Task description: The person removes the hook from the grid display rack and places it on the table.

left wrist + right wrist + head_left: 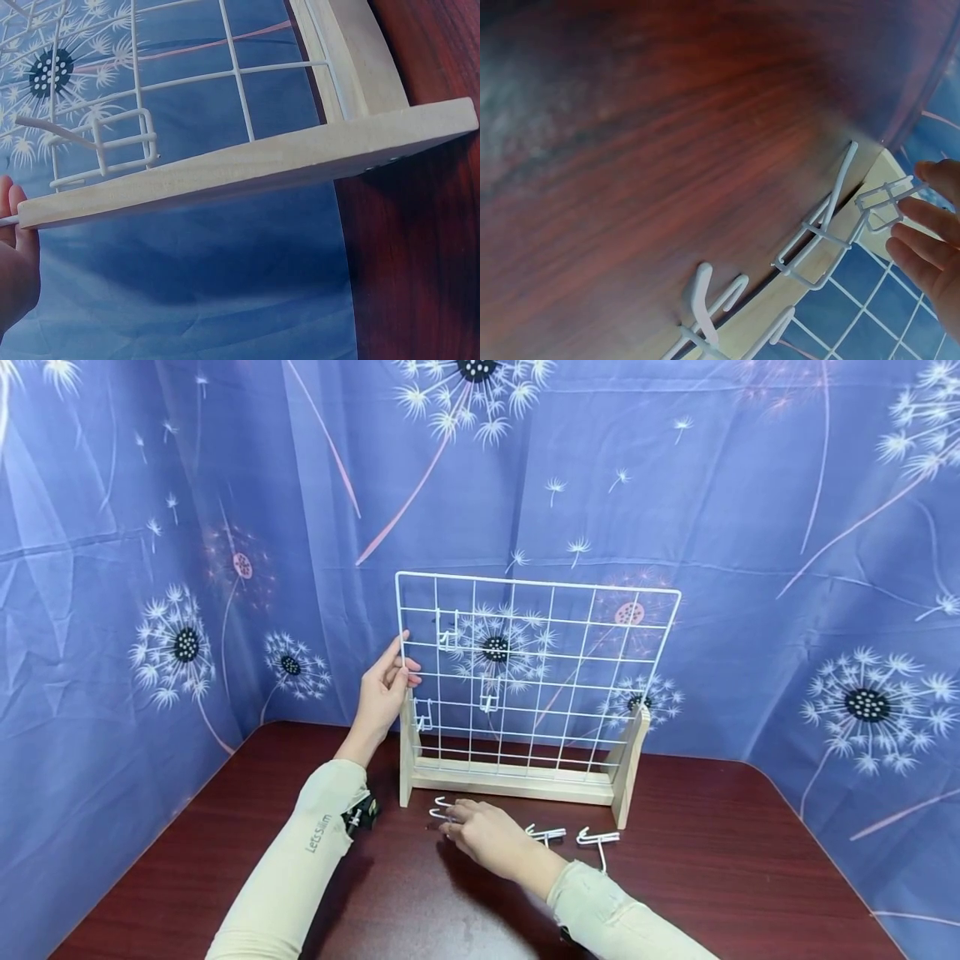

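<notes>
While left hand (384,687) grips grid (570,647), right hand (483,835) touches hooks (442,808)

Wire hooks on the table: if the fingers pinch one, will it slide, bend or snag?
The loose hooks look like thin bent wire, so probably light and fairly stiff. On the glossy wooden table they may skid when nudged. The right hand touches one at its fingertips; the open bends could snag a neighbouring hook, since some lie close together.
</notes>
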The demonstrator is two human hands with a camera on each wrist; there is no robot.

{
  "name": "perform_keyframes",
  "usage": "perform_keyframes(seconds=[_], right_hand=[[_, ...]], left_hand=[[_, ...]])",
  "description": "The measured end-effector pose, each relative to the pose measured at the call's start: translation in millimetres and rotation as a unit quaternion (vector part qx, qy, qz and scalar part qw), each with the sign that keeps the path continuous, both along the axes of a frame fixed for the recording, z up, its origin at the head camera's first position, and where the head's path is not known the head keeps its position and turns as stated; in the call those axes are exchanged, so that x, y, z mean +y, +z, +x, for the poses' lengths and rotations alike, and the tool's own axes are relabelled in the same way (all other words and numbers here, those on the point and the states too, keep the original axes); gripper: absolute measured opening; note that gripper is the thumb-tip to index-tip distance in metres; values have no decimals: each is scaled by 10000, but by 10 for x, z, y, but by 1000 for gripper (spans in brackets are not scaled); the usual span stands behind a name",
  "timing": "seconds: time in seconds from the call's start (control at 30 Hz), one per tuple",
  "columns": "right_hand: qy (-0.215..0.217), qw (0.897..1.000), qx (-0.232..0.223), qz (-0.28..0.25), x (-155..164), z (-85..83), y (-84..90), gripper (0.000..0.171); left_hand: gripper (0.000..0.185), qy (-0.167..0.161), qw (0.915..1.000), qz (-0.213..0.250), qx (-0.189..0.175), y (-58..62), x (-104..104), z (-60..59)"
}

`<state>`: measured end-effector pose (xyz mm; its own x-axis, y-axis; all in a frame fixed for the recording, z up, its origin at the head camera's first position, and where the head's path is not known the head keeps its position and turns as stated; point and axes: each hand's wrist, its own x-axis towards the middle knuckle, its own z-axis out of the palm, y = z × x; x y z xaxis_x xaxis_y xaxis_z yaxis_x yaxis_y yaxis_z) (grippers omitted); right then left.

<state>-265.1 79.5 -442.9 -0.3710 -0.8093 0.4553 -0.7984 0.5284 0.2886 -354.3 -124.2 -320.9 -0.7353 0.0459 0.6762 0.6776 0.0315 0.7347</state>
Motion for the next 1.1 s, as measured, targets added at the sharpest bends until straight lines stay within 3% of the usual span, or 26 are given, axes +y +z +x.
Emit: perform_keyframes(seconds=[0.4, 0.63, 1.1], right_hand=[[-230, 9988, 20, 434, -7, 60, -22, 19], [-167, 9958, 349, 833, -19, 67, -37, 20], [-246, 9945, 370, 950, -57, 72, -73, 21]], left_hand=[[52, -52, 10000, 19, 83, -19, 8, -22], [52, -44, 10000, 12, 85, -25, 0, -15], [53, -11, 10000, -11, 55, -19, -5, -11]])
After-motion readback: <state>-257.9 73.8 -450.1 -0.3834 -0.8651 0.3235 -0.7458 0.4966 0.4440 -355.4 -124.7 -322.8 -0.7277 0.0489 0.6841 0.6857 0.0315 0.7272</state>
